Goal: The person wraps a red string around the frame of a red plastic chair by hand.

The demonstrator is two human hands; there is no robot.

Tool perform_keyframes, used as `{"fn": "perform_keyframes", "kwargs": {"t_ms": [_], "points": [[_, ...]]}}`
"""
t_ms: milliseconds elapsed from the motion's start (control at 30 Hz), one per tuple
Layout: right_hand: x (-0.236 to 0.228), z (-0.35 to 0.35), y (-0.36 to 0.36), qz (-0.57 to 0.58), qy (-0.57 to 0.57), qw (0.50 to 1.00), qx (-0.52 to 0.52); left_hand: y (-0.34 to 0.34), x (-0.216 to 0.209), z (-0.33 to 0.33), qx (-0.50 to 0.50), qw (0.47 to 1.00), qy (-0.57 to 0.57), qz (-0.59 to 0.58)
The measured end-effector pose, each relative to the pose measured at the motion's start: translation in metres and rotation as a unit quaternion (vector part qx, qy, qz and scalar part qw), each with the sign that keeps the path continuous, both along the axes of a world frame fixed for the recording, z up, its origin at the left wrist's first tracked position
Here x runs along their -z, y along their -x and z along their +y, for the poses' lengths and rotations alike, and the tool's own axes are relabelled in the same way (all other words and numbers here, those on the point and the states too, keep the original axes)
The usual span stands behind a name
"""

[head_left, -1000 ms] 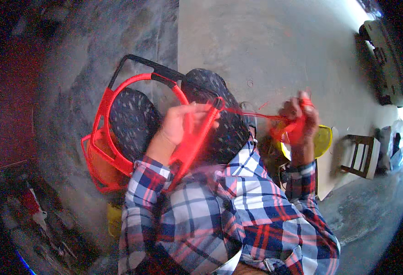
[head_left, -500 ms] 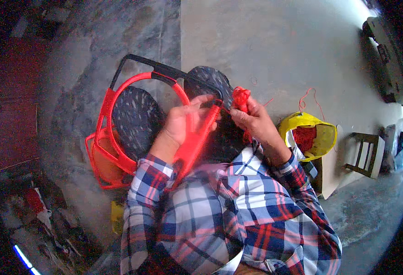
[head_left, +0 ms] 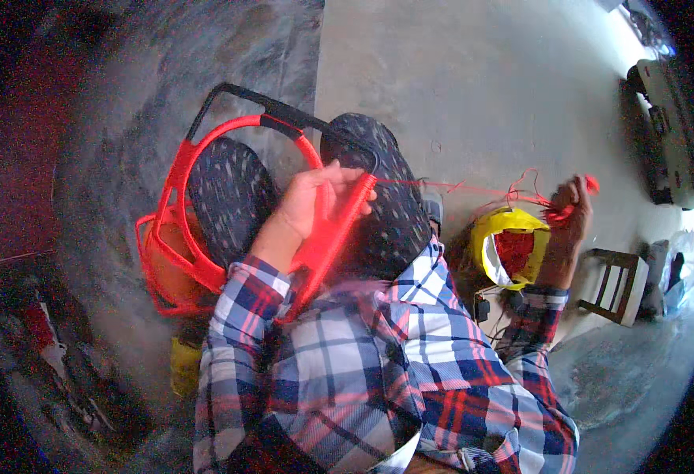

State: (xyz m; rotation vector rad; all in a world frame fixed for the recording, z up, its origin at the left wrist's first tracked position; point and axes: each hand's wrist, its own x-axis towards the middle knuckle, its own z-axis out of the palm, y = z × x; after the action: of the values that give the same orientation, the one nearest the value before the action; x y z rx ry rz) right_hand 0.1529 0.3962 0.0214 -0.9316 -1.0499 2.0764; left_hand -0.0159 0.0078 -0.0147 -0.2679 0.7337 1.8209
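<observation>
A red plastic frame with a black section lies across my lap, over my dark patterned trousers. My left hand grips the frame's near bar, fingers wrapped over it. A thin red cord runs taut from that bar out to the right. My right hand is stretched far right and pinches the cord together with a small red bundle. Both arms wear a red, white and blue plaid shirt.
A yellow bucket with red cord inside stands on the concrete floor under my right hand. A small wooden stool sits further right. A dark long object lies at the far right. Clutter fills the dim left side.
My right hand swung from far right to the frame beside my left hand, then pulled back out to the right, drawing the red cord tight. My left hand kept its hold on the frame.
</observation>
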Motion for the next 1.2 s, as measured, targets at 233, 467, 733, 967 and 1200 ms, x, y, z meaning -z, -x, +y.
{"fn": "perform_keyframes", "kwargs": {"t_ms": [233,467,733,967,1200], "points": [[0.014,-0.081,-0.002,-0.056,-0.038,0.964,-0.257,0.006,-0.001,0.003,0.030,0.999,-0.005,0.017],[0.023,-0.174,0.075,-0.106,-0.385,0.767,-0.503,-0.013,-0.019,0.010,0.052,0.997,-0.045,-0.023],[0.017,-0.183,0.104,0.099,-0.078,0.836,-0.534,-0.017,-0.022,0.019,0.026,0.999,-0.011,-0.044],[0.038,-0.182,0.107,0.104,-0.207,0.849,-0.475,-0.014,-0.019,0.020,0.028,0.999,0.007,-0.021],[0.005,-0.182,0.100,-0.045,-0.108,0.826,-0.551,-0.016,-0.010,0.023,0.040,0.998,0.037,-0.017]]}}
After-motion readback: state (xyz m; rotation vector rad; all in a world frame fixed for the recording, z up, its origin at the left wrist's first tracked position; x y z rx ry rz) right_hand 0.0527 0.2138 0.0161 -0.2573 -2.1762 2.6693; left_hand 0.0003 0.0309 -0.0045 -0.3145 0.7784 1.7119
